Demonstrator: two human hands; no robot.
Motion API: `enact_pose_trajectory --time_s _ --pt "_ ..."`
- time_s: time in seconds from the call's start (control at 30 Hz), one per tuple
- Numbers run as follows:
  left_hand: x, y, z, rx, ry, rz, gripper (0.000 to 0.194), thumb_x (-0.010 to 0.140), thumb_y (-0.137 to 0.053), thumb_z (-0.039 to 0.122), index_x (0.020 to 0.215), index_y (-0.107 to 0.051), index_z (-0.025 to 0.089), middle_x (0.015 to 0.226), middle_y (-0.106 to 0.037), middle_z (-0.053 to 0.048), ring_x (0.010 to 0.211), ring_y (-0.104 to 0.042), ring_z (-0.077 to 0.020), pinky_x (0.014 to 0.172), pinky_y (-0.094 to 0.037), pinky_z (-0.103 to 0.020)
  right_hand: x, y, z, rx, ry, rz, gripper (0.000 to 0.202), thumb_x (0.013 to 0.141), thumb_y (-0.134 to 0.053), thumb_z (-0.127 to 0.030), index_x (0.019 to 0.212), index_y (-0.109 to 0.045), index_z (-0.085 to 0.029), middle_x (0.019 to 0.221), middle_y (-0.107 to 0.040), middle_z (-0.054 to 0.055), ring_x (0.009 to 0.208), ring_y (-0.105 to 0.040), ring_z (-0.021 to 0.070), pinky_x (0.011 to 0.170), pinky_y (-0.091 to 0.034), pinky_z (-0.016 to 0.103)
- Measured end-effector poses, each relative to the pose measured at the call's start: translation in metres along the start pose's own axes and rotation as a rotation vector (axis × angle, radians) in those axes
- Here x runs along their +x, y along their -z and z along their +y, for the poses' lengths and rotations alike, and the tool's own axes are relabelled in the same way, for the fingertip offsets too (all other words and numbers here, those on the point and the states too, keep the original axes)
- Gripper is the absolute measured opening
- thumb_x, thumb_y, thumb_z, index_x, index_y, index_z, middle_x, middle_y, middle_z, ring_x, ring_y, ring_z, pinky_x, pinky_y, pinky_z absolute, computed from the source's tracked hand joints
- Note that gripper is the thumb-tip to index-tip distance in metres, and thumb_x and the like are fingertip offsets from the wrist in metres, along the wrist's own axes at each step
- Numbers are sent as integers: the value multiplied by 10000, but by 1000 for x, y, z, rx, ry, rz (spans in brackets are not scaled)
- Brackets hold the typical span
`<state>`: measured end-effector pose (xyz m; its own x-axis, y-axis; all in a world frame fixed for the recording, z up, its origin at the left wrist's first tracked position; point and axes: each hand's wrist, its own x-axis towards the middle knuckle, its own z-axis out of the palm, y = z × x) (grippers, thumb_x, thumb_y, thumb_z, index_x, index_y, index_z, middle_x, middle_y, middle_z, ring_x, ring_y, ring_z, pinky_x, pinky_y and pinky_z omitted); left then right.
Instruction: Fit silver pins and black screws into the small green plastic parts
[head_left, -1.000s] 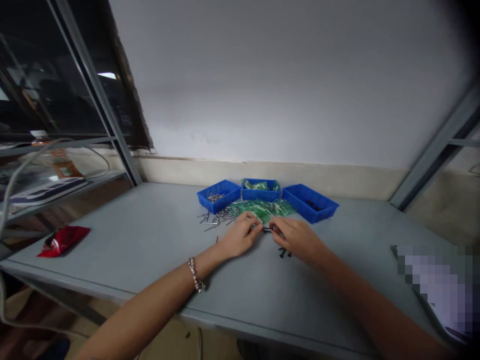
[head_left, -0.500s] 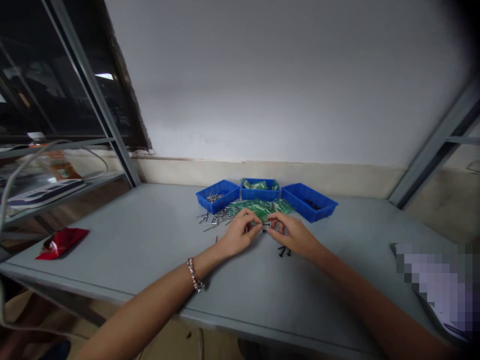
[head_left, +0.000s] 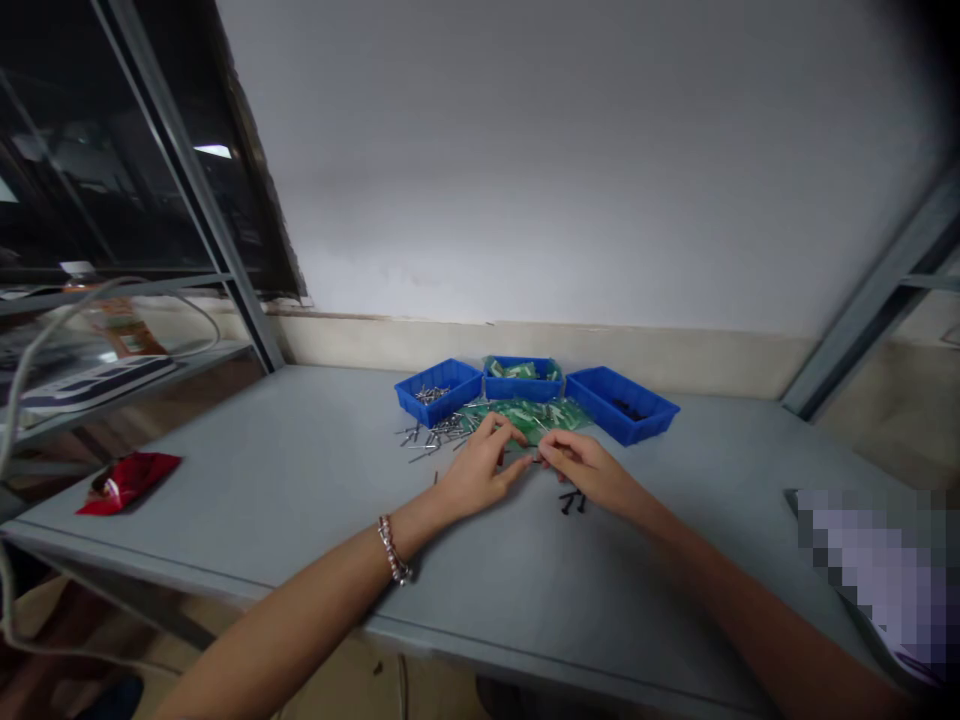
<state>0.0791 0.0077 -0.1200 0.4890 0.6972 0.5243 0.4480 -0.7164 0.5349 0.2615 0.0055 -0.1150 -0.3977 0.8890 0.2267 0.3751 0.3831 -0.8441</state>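
My left hand (head_left: 484, 465) is over the middle of the grey table, thumb and fingers apart, its fingertips near a small dark screw (head_left: 534, 459). To its right, my right hand (head_left: 581, 463) has thumb and forefinger pinched on a thin dark screw. Several black screws (head_left: 574, 501) lie just below my right hand. Green plastic bags (head_left: 525, 415) lie beyond both hands, with loose silver rivets (head_left: 435, 434) to their left. Behind stand three blue bins: the left bin (head_left: 439, 408) holds silver pieces, the middle bin (head_left: 523, 390) green bags, the right bin (head_left: 637, 430) dark screws.
A red packet (head_left: 129, 482) lies at the table's left. On the left shelf are a bottle (head_left: 124, 325) and a striped power strip (head_left: 97, 384). A blurred flat object (head_left: 877, 580) lies at the right edge. Metal posts (head_left: 874, 320) frame the table.
My left thumb and forefinger have spread apart. My right fingers have closed together over the thin screw. The whole view has shifted slightly.
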Motion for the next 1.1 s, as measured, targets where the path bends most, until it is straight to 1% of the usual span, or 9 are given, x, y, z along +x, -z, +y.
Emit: enact_pose_trajectory --time_s 0.2,0.37,0.5,0.63,0.7,0.93,1.1 --pt "1 0 1 -40 15 13 115 821 -498 244 902 -511 164 914 -425 -39 664 -438 -98 644 -433 -261 0 0 0 -6 11 15 170 786 -463 -342 718 -509 -193 617 -455 -24 575 -444 109 540 -378 240" --pt "2 0 2 -60 -7 37 79 832 -475 213 846 -520 149 876 -432 -38 672 -443 -100 641 -424 -253 1 0 1 -48 24 21 156 781 -478 -333 769 -536 -189 659 -511 -9 610 -479 119 570 -399 250" --pt "2 1 2 -63 -9 56 72 832 -476 203 837 -521 146 894 -437 -43 661 -440 -94 630 -420 -249 0 1 0 -60 29 35 184 780 -502 -358 827 -553 -188 720 -555 6 669 -509 129 617 -418 261" --pt "3 1 3 -72 -12 59 55 822 -489 189 837 -522 147 898 -433 -43 660 -437 -94 624 -421 -248 -1 1 -3 -61 9 0 267 834 -416 -388 724 -539 -179 671 -525 7 604 -482 110 566 -409 244" --pt "2 1 3 -72 -16 56 52 818 -495 186 843 -523 149 901 -431 -42 660 -437 -94 631 -423 -253 -1 1 -3 -41 -3 2 266 831 -416 -377 689 -520 -179 653 -512 5 581 -471 104 547 -405 238" --pt "1 -1 2 -80 20 15 122 801 -529 216 908 -527 159 921 -430 -45 659 -436 -98 630 -428 -260 0 1 -7 3 5 13 179 779 -468 -341 698 -513 -189 620 -470 -18 563 -451 104 528 -384 236" --pt "2 0 3 -93 47 23 96 814 -508 235 840 -539 147 879 -439 -37 646 -438 -96 622 -419 -252 0 0 -3 -28 34 33 141 765 -496 -317 732 -534 -185 652 -508 -10 621 -478 119 588 -392 249"
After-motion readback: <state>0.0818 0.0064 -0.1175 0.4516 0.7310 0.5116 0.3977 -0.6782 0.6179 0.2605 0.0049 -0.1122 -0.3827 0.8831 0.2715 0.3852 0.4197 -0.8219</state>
